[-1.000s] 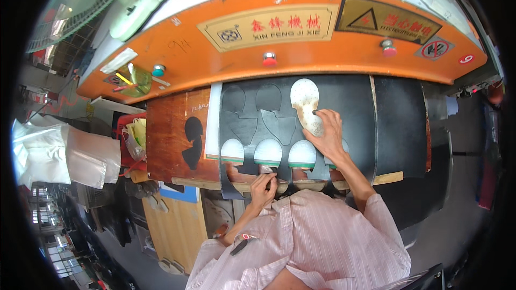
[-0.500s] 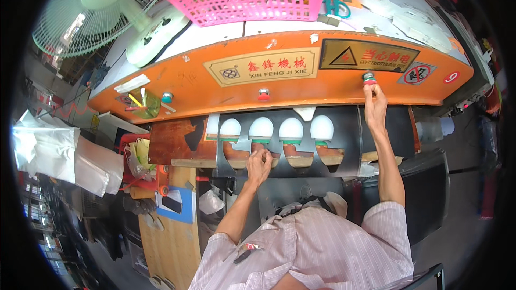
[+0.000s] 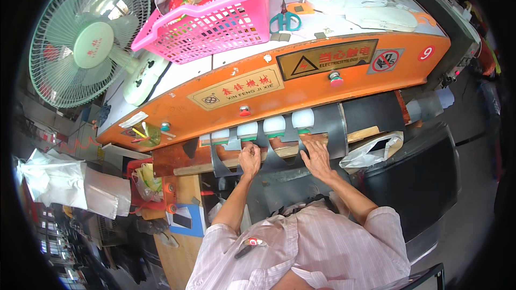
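A dark, leather-like sheet [image 3: 330, 121] lies along the front of an orange machine. Several rounded cut-outs run through it, showing white with a green edge at the far end and brown wood closer to me. My left hand [image 3: 250, 160] is at the near part of a left-hand cut-out, its fingers curled together; whatever is between them is hidden. With fingers stretched out, my right hand [image 3: 318, 159] rests over the rightmost cut-out, at the sheet's near edge. A light grey flat piece [image 3: 232, 144] sits just beyond my left hand.
Across the orange machine front [image 3: 312, 94] are a red-and-green push button [image 3: 336, 79], a red button [image 3: 245, 111] and a teal button [image 3: 165, 127]. On top stand a pink basket [image 3: 215, 29], teal scissors [image 3: 285, 20] and a fan [image 3: 94, 43]. A phone [image 3: 182, 220] lies at the left.
My right hand has left the red-and-green button and come down to the sheet, its fingers opening. The left hand stays at the cut-outs. The whole view has turned and shifted.
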`<move>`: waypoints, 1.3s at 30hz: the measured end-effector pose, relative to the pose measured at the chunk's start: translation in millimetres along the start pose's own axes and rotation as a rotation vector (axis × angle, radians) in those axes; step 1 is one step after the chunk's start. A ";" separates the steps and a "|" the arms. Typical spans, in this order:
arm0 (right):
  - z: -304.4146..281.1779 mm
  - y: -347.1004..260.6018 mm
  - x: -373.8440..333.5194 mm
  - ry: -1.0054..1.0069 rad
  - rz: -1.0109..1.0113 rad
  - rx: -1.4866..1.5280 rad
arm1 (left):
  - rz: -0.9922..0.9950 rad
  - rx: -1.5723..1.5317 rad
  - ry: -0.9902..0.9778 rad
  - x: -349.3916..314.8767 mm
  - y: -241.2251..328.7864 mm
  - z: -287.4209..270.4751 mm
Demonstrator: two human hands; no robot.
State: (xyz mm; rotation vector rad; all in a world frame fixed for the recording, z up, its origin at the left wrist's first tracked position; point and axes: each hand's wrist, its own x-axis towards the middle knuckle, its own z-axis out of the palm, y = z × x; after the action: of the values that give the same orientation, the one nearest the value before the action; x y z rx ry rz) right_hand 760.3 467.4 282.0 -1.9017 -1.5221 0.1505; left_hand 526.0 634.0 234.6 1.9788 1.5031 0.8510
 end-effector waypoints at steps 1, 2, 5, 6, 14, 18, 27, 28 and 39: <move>5.3 -2.4 -4.2 0.043 -0.032 -0.024 | 0.001 -0.016 -0.010 -0.8 -0.3 0.3; 9.2 -6.1 -7.6 0.079 -0.052 -0.046 | 0.019 -0.010 -0.006 -0.3 0.4 -0.1; 15.4 -15.6 -12.4 0.111 -0.071 -0.128 | 0.021 0.003 -0.005 -0.3 3.2 -0.4; 15.4 -17.6 -10.6 0.083 -0.061 -0.150 | 0.015 0.014 -0.003 -0.1 4.8 -0.6; 9.9 -22.6 -28.9 -0.028 -0.007 -0.164 | -0.057 -0.042 -0.042 -32.2 1.2 -7.6; 7.8 -39.6 -78.2 0.056 0.016 -0.125 | 0.010 -0.047 -0.063 -82.5 -14.7 -18.2; 25.0 -55.0 -24.8 -0.004 0.042 -0.184 | -0.019 0.043 -0.095 -210.5 -23.1 -52.2; 29.6 -55.7 -26.7 -0.058 0.026 -0.157 | -0.008 0.021 -0.083 -223.7 -24.9 -55.0; -25.8 -26.3 -66.7 -0.216 0.243 0.620 | -0.101 0.006 -0.093 -317.8 -41.8 -77.1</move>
State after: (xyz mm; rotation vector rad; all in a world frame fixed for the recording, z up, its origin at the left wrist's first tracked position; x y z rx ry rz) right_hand 730.8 398.4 295.4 -1.5805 -1.1775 0.8566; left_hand 381.3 339.7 201.1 1.9019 1.5394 0.7034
